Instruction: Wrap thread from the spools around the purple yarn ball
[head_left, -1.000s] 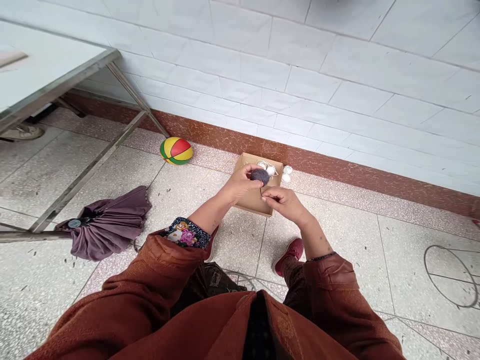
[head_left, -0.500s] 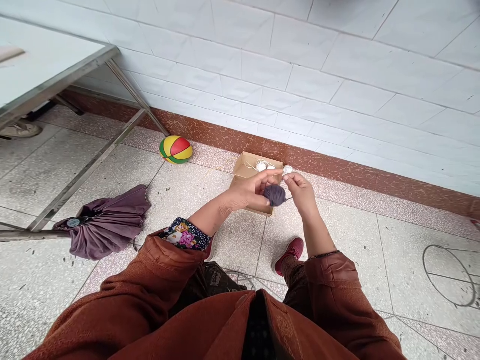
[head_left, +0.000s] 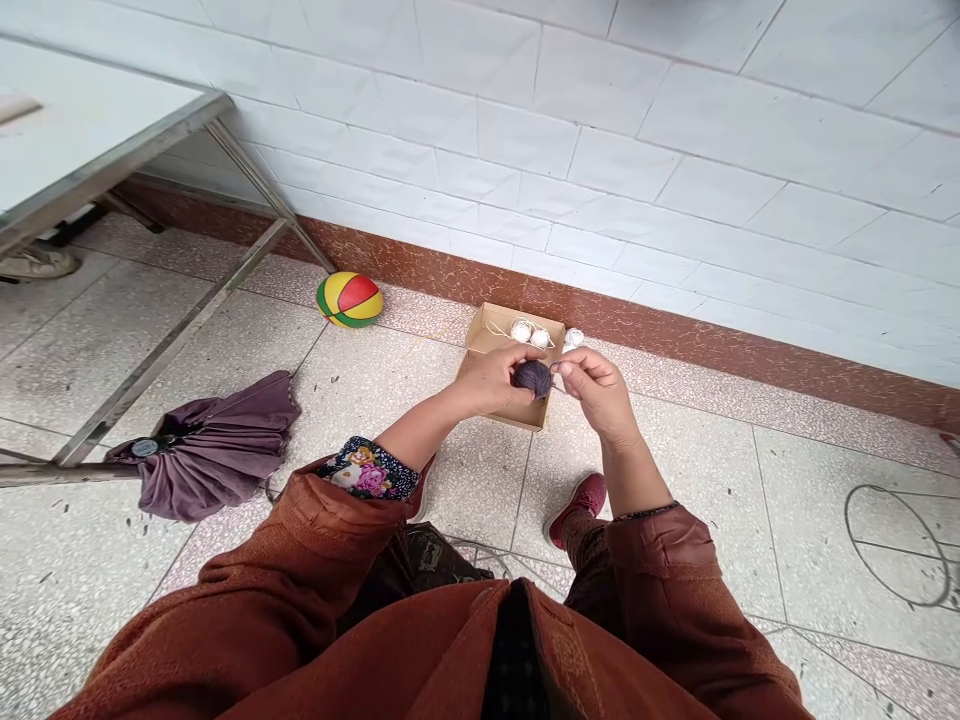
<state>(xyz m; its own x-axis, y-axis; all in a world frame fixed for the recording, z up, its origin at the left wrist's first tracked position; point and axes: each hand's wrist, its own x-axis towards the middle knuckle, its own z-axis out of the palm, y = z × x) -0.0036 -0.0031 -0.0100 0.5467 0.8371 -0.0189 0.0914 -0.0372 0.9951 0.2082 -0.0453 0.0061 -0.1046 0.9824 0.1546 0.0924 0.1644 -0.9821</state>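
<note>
My left hand (head_left: 491, 382) grips a dark purple ball of yarn (head_left: 532, 379) between thumb and fingers. Close by on the right, my right hand (head_left: 596, 390) pinches the loose strand of yarn (head_left: 557, 385) that comes off this ball. Below both hands an open cardboard box (head_left: 485, 325) rests on the floor by the wall. Two white balls of yarn (head_left: 520, 330) with loose ends lie in its far part. Another white ball of yarn (head_left: 574, 338) sits just outside the box's right side. My left hand and the dark ball hide part of the box.
A red, yellow and green ball (head_left: 349, 299) lies by the wall, near the leg of a metal-framed table (head_left: 112, 125). A folded purple umbrella (head_left: 217, 445) is on the floor at left. A wire ring (head_left: 896, 545) lies at right. A shoe (head_left: 37, 262) shows under the table.
My left hand has drawn the dark ball slightly left and up, and its forefinger has curled in from being stretched out. The right hand keeps its pinch on the strand.
</note>
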